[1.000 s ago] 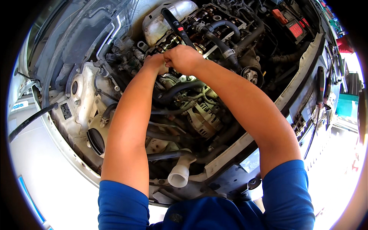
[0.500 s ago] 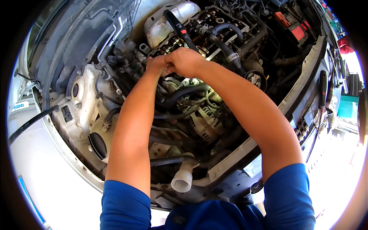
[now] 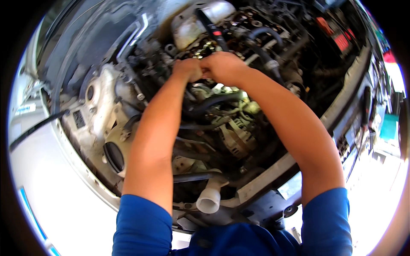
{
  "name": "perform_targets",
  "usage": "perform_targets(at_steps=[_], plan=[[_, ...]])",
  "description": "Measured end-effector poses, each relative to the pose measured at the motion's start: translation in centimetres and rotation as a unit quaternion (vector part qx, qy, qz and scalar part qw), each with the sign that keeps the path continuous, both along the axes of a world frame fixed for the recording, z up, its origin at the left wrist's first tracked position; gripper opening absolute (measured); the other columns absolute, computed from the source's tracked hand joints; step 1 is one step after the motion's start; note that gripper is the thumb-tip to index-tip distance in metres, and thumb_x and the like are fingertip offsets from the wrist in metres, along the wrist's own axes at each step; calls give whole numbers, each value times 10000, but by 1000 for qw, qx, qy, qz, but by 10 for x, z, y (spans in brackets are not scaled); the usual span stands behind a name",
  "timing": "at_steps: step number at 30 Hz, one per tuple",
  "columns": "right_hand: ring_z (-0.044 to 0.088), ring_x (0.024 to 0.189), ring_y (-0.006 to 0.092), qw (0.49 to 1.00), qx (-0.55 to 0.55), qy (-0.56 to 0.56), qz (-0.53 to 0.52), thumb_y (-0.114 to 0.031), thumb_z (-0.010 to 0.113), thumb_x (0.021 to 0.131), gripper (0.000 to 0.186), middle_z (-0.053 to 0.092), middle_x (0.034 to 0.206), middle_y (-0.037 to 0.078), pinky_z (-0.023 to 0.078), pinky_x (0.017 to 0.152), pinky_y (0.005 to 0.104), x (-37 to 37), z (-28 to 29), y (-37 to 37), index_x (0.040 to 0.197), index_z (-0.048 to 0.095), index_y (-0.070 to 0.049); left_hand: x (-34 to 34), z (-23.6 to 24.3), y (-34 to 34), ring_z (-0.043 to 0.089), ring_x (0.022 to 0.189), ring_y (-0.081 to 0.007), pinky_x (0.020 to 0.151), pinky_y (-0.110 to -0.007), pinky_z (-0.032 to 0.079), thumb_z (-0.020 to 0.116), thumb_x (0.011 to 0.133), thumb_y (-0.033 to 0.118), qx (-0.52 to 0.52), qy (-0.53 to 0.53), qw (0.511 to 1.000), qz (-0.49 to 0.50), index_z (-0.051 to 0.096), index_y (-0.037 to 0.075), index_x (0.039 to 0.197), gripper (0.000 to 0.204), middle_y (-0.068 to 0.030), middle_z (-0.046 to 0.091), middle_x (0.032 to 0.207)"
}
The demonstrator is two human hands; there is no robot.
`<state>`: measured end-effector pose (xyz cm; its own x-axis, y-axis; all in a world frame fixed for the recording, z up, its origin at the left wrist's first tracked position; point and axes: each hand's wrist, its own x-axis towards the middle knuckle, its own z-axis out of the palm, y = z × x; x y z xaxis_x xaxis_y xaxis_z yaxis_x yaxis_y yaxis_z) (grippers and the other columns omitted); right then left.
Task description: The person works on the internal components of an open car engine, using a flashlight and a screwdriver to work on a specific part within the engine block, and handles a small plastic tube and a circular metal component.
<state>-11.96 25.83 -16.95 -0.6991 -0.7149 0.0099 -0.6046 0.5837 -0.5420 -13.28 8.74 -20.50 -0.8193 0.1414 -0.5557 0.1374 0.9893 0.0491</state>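
Both of my arms reach into an open car engine bay. My left hand (image 3: 187, 71) is closed at the near edge of the opened engine top (image 3: 205, 49). Pressed up beside it, my right hand (image 3: 225, 67) is closed too, its fingers curled toward the left one. Whatever lies between the fingers is hidden by the hands themselves. Just beyond them a black stick-shaped work light (image 3: 212, 30) with a red band leans over the exposed engine parts. A thick black hose (image 3: 215, 102) runs below my wrists.
The alternator (image 3: 235, 137) sits between my forearms. Nearer stands a white funnel-like filler neck (image 3: 209, 200). A battery with red parts (image 3: 341, 42) is at the far right, and a pale metal strut tower (image 3: 100, 94) at the left. A dark-handled tool (image 3: 366, 102) lies along the right front edge.
The whole view has shifted, so the engine bay appears farther right and is slightly blurred. My hands stay together at the same part of the engine, with the right one turned slightly.
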Motion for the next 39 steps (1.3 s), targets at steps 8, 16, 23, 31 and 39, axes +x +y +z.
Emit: perform_targets(at_steps=[8,16,23,31,39], plan=[[623,858,372,999,-34,-11,6,-196,682,840,185,671,881,148,484,750,470,6,16,-12,940,633,-49,-3,-38,-12,622,1061,-237,966,-450,416,575,779,406,-20,69,997,-23,664,253,1007,288,-15,683,1088],[613,770,359,994,-81,12,76,-150,689,841,140,641,793,134,472,664,430,1,9,-22,886,602,-50,-8,-26,-15,672,954,-273,843,-377,498,690,689,336,112,24,982,152,725,171,915,282,-80,717,973],[608,698,349,992,-126,18,23,-126,714,822,146,635,754,140,472,618,409,1,0,-12,849,607,-30,-1,-10,-9,674,959,-284,803,-396,524,709,682,262,25,48,998,-19,727,107,911,277,-110,713,974],[607,688,346,994,-106,13,12,-151,705,842,168,618,717,151,462,617,425,0,6,-15,872,596,-28,-1,-9,-9,671,1006,-258,873,-381,493,650,757,181,38,44,998,-5,742,139,980,245,-75,718,1023],[598,821,406,996,-80,-44,12,-177,628,901,207,636,826,173,444,691,476,-3,-3,-16,958,482,-41,-2,-16,-13,666,984,-265,847,-361,512,648,743,222,61,50,997,4,725,173,937,214,-59,715,980]])
